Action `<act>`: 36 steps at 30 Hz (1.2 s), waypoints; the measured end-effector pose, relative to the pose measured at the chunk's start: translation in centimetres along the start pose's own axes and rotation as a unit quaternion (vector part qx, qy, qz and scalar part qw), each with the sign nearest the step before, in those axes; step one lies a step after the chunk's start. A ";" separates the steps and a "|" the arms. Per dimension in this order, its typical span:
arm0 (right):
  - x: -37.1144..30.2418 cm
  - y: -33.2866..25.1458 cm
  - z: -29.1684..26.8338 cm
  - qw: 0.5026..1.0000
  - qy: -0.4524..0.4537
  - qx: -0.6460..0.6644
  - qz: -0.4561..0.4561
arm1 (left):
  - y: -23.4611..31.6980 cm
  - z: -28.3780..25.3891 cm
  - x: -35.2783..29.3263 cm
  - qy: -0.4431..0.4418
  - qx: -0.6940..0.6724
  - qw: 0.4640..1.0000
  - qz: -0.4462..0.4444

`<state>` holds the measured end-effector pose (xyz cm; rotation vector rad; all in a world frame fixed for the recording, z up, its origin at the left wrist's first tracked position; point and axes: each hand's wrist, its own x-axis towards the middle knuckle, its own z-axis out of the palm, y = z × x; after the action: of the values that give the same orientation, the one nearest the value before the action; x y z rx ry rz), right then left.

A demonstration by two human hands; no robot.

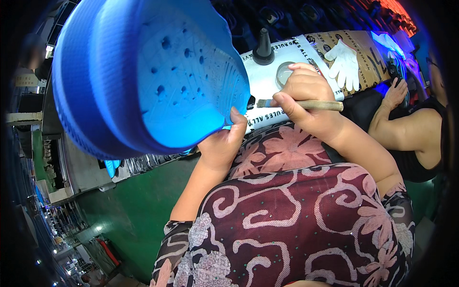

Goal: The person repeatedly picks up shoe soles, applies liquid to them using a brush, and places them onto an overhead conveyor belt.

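Observation:
A bright blue foam clog (191, 81) with round holes fills the upper left of the view, close to the camera. My left hand (224, 142) is closed on its lower right edge, the thumb pressed along the rim. A small black piece (250, 102) shows at that edge, just beyond the thumb. My right hand (306, 93) grips a flat brush (321, 105) with a wooden handle. Its bristles point left at the black piece, very near it; whether they touch I cannot tell. Behind my right fingers stands a round, translucent dish (284, 74), partly hidden.
A black bottle with a cone-shaped top (263, 50) stands on the white printed sheet (260, 76) covering the bench. Farther right lies a white glove (343, 64) on brown printed cardboard (370, 62). A co-worker's arm (406, 117) is at the right.

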<state>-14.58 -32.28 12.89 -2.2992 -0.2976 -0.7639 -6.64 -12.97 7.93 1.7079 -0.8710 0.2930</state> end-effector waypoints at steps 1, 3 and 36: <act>0.0 0.0 0.0 1.000 0.011 0.008 0.003 | 0.1 0.1 0.2 -0.002 0.005 1.000 0.010; 0.2 -0.1 0.1 1.000 0.022 0.017 0.006 | 0.9 0.7 1.1 0.064 -0.008 0.997 0.047; -0.1 0.9 -2.3 0.998 0.053 0.012 0.035 | 2.9 -0.5 3.9 0.050 -0.124 0.987 -0.089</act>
<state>-15.28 -34.51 13.69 -2.2250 -0.1759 -0.8377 -5.81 -14.27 12.59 1.5134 -0.6469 0.1410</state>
